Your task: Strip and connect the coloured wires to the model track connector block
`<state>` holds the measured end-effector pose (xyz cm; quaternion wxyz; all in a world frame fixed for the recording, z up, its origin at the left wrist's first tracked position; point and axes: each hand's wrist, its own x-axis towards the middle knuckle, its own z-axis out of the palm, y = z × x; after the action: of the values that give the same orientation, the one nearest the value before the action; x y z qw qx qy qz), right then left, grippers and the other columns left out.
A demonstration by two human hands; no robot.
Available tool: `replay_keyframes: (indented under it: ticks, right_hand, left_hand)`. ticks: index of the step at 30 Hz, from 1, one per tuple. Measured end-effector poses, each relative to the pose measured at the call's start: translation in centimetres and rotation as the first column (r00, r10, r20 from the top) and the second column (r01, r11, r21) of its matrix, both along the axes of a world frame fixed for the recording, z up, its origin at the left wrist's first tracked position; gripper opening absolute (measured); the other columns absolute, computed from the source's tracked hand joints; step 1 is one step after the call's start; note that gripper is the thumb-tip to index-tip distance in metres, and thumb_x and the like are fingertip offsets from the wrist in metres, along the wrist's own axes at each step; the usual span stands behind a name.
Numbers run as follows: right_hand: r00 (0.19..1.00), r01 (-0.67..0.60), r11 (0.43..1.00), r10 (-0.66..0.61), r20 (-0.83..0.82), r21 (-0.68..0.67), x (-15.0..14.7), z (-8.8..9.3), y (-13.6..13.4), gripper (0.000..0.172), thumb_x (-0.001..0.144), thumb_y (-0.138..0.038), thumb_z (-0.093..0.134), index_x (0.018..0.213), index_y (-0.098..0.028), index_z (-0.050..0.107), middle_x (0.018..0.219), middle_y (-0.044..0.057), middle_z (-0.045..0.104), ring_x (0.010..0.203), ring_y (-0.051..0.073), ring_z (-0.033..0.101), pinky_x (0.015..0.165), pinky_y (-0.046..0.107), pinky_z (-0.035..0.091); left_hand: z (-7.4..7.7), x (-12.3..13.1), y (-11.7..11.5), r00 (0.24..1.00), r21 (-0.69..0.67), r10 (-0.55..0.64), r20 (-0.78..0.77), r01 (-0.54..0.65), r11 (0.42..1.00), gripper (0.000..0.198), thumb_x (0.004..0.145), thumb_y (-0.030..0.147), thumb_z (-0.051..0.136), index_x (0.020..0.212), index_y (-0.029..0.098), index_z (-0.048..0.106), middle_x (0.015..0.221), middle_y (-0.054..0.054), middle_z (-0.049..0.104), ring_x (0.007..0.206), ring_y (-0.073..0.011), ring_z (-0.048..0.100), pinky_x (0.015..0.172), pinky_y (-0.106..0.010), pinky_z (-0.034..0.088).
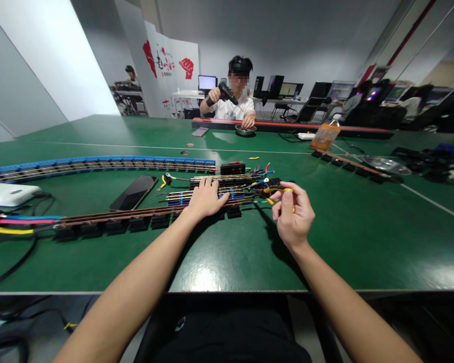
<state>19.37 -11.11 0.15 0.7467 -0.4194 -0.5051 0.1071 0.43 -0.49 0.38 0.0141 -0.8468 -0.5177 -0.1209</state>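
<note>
My left hand [206, 199] lies flat on a bundle of short rail strips, fingers stretched forward. Under and around it are metal bars on blue supports [177, 196] and a long brown copper-coloured rail [124, 216] on black blocks. Just right of the bundle, my right hand [295, 214] is closed in a pinch on a yellow-and-black hand tool [268, 190] that looks like pliers. The tool's front end lies among loose coloured wire ends [265, 171] at the rails' right end, so its jaws cannot be made out.
A curved blue track [166, 164] runs along the left behind a black phone [134, 193]. A white box [9, 194] with cables stands far left. Across the green table [227, 262], a co-worker holds a power drill [227, 94] above a metal bowl [245, 131]. An orange drink bottle [325, 135] stands right.
</note>
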Motion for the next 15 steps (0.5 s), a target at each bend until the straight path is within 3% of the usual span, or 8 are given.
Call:
replay_keyframes:
  ticks: [15]
  right_hand:
    - [1.000, -0.019, 0.998, 0.018, -0.007, -0.055, -0.04, 0.49, -0.14, 0.029, 0.098, -0.045, 0.055, 0.112, -0.021, 0.062, 0.077, -0.002, 0.066, 0.037, 0.002, 0.047, 0.035, 0.017, 0.035]
  left_hand:
    - [-0.16, -0.09, 0.15, 1.000, -0.017, 0.013, 0.013, -0.013, 1.000, 0.051, 0.096, 0.056, 0.040, 0.122, 0.015, 0.058, 0.146, -0.018, 0.048, 0.138, -0.0337, 0.040, 0.105, -0.048, 0.044]
